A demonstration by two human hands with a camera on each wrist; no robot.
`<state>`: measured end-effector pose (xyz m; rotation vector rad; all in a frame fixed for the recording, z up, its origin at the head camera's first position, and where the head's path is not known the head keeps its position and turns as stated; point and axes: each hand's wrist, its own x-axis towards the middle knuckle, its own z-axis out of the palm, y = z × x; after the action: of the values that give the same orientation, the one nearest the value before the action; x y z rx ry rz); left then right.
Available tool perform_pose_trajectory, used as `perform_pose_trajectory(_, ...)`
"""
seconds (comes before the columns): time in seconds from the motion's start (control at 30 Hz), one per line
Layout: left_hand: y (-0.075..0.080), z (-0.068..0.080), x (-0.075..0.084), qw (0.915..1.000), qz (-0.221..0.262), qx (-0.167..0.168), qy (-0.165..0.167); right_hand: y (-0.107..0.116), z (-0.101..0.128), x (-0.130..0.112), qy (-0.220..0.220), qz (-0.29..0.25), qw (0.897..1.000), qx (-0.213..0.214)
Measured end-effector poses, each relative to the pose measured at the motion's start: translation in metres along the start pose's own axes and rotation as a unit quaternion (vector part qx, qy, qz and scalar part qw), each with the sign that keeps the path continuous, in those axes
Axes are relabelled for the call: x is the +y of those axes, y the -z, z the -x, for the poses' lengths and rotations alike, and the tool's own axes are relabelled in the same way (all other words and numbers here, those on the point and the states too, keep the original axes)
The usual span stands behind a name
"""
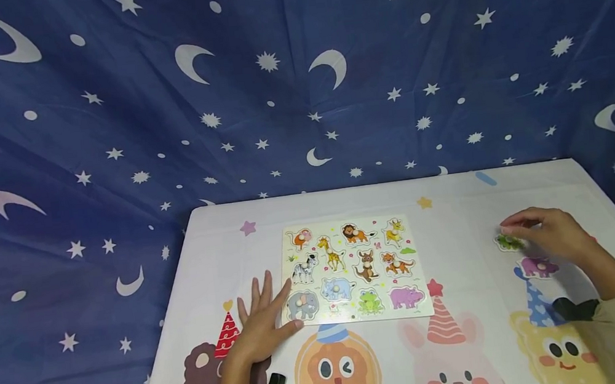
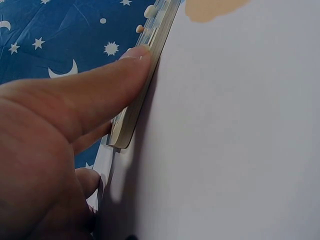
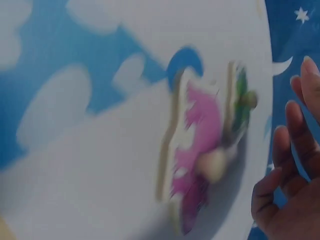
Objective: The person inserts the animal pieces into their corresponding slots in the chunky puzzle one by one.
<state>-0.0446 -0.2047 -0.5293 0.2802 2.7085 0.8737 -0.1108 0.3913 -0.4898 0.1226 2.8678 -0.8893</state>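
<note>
Left hand [image 1: 262,326] lies flat on the worktop [image 1: 453,202], fingers straight, thumb pressed to the puzzle board [image 1: 354,271] at its near-left edge; holds nothing. Right hand [image 1: 547,234] hovers over the green piece [image 1: 509,242], well right of the board; fingers look spread and clear of it in the blurred wrist view. Pink piece [image 1: 537,267] lies just beside, nearer the person. Judgement: pinch the green piece by its knob, lift straight, keep the board braced.
</note>
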Motion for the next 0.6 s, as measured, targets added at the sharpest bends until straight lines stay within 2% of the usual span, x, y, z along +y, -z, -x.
perform_pose_trajectory(0.1,0.001,0.001,0.000,1.0000,-0.002,0.003,-0.004,-0.001,-0.004,0.011,-0.015,-0.010,1.000,-0.024)
perform_pose_trajectory(0.3,0.000,0.000,0.000,0.9998,0.007,0.012,-0.016,-0.003,-0.009,0.029,-0.019,0.009,0.998,-0.065)
perform_pose_trajectory(0.6,-0.001,0.000,0.000,0.9999,0.012,0.009,-0.007,-0.006,-0.010,0.030,0.014,0.039,0.998,-0.053)
